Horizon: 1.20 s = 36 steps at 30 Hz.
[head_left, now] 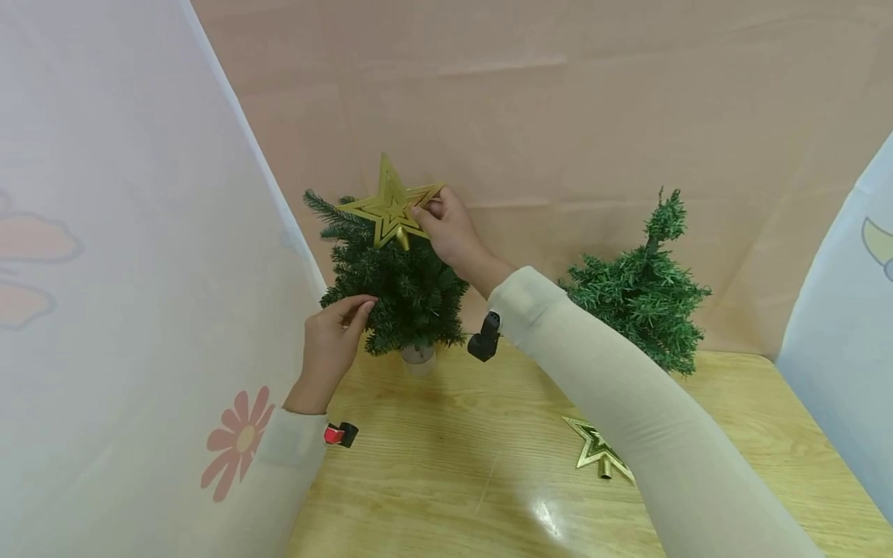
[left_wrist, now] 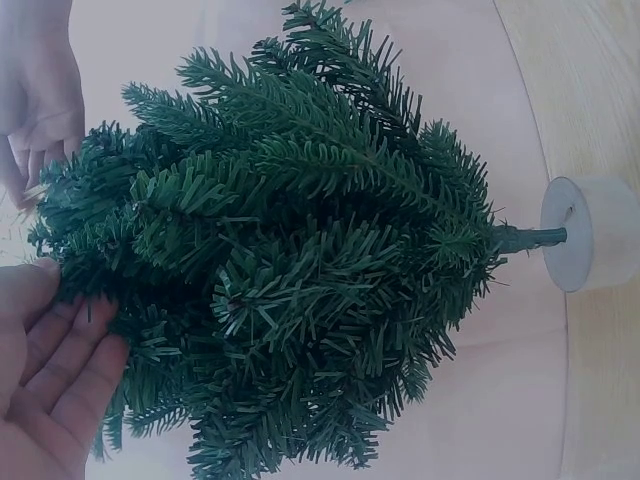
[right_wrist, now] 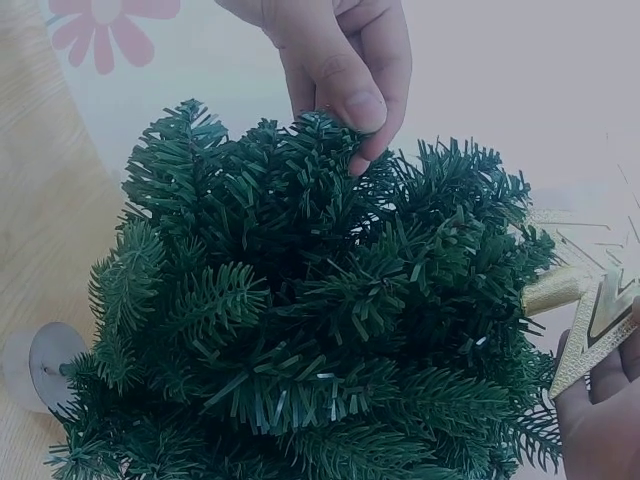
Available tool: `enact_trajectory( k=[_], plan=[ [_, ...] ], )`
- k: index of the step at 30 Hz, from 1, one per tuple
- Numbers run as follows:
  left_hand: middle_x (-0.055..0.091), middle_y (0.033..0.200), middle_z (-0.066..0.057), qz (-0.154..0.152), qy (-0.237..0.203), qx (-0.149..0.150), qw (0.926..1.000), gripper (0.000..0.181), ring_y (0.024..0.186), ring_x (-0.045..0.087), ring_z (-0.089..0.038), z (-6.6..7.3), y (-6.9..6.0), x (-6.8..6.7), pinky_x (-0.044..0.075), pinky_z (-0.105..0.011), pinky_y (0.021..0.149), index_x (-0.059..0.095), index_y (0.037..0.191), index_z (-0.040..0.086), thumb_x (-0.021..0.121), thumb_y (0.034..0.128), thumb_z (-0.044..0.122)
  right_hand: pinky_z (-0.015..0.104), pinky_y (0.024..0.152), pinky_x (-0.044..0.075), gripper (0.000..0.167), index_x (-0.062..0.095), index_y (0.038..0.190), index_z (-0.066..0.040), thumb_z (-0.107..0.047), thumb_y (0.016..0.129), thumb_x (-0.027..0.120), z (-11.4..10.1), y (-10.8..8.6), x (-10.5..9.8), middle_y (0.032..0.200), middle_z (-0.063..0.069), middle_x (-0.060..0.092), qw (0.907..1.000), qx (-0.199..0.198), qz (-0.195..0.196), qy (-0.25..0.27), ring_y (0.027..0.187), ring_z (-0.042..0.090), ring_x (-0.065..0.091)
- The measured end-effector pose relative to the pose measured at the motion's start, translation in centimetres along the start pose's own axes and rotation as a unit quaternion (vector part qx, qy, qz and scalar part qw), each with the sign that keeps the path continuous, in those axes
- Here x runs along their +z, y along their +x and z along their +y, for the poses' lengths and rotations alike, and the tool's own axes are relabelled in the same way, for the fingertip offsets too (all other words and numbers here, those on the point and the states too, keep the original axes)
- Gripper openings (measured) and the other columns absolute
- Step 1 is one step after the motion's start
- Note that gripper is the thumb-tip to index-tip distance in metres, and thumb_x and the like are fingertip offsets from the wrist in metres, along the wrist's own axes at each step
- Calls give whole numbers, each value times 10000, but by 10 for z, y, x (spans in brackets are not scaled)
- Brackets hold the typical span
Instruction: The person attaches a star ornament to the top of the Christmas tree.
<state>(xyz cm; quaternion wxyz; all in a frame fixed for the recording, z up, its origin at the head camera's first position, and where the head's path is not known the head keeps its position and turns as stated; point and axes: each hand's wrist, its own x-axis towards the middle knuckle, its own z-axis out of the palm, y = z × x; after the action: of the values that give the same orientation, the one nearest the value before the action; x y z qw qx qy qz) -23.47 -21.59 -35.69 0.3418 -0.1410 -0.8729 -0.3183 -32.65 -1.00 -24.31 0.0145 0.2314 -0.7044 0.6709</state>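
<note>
A small artificial Christmas tree (head_left: 405, 291) with a pale round base (head_left: 419, 363) stands at the back left of the table. At its top, a gold star tree topper (head_left: 388, 203) is pinched by my right hand (head_left: 453, 236) at its right-hand point. The topper's hollow stem (right_wrist: 553, 289) lies against the upper needles in the right wrist view; whether it sits on a branch is hidden. With thumb and fingers, my left hand (head_left: 329, 353) pinches a branch on the tree's left front side, seen closely as the tree branch (right_wrist: 320, 150) in the right wrist view.
A second green tree (head_left: 638, 298) stands at the back right, partly behind my right sleeve (head_left: 614, 387). Another gold star topper (head_left: 596, 446) lies on the wooden table (head_left: 446, 465), partly covered by that sleeve. Patterned cloth (head_left: 139, 271) hangs close on the left.
</note>
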Motion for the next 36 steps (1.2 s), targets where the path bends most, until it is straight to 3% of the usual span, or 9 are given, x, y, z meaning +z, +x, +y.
enact_trajectory(
  k=[17,30,36],
  plan=[
    [730,956,-77,3,20,-62,10000,246,778,697,-171,1,-2,1,581,-360,672,737,1091,103,595,983,272,358,842,407,224,486,1205,-152,-251,1013,544,5,-4,-2,1153,8,663,9979,-86,107,-626,1106,128,553],
    [733,943,-73,47,-9,2,10000,241,767,696,-166,-1,-2,4,580,-353,666,740,1084,99,599,980,264,377,904,464,213,503,1140,-158,-306,1000,565,9,-7,0,1149,-6,666,9940,-55,134,-1087,1094,134,569],
    [733,953,-72,75,-46,-2,10000,249,772,697,-166,-2,-2,4,582,-362,673,741,1085,101,597,980,275,385,861,482,214,520,1154,-149,-283,997,578,14,-7,-1,1101,11,676,9938,-105,182,-1091,1029,151,586]
  ],
)
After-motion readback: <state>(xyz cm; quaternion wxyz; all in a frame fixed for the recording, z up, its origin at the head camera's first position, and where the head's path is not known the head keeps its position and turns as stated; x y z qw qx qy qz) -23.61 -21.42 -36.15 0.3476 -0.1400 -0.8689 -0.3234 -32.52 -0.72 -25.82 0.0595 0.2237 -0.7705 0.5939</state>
